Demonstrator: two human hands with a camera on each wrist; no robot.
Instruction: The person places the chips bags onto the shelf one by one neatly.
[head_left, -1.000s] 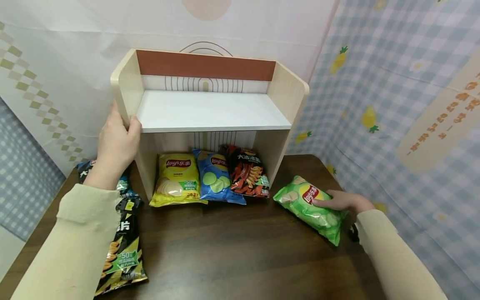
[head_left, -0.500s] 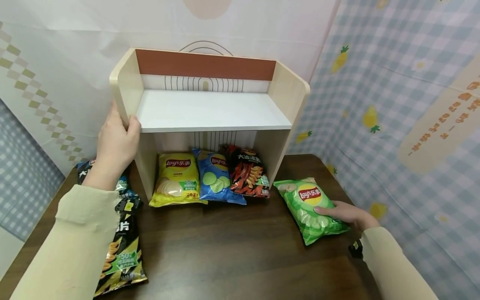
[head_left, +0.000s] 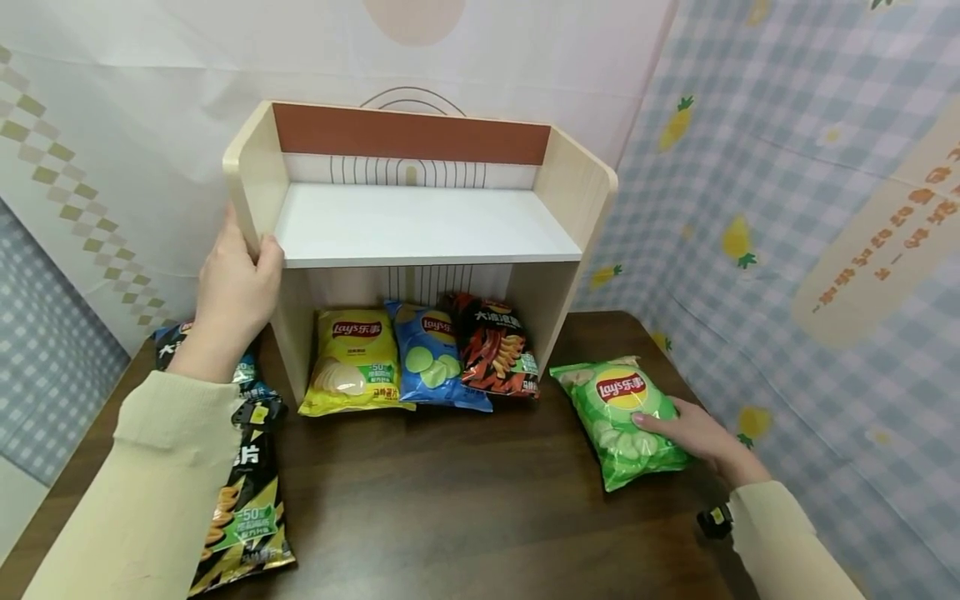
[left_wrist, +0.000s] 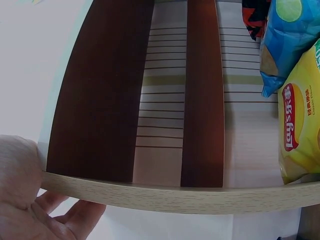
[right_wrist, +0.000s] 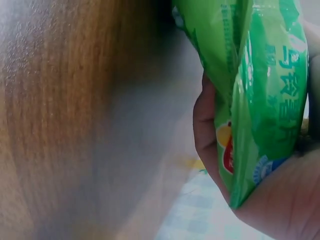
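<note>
My left hand (head_left: pixel 238 287) grips the left side panel of a two-level wooden shelf (head_left: pixel 427 221), thumb at the front edge. In the left wrist view, fingers (left_wrist: pixel 82 220) reach round the outer side of that panel. To the right of the shelf, my right hand (head_left: pixel 705 442) holds a green Lay's chip bag (head_left: pixel 611 429) by its right side, thumb over the front. The right wrist view shows the bag's green side (right_wrist: pixel 270 90) between thumb and fingers, close to the tabletop. A yellow bag (head_left: pixel 356 358), a blue bag (head_left: pixel 431 354) and a red-black bag (head_left: pixel 497 346) lean in the lower compartment.
Black chip bags (head_left: pixel 243 500) lie on the dark wooden table (head_left: pixel 450 508) left of the shelf, partly hidden by my left arm. Patterned cloth walls (head_left: pixel 757 167) rise behind and at the right. The white upper shelf board (head_left: pixel 420 221) has a brown back rail (head_left: pixel 412 133).
The green bag has turned so its label faces me more squarely. My right hand has shifted slightly right and down with it. My left hand stays on the shelf panel.
</note>
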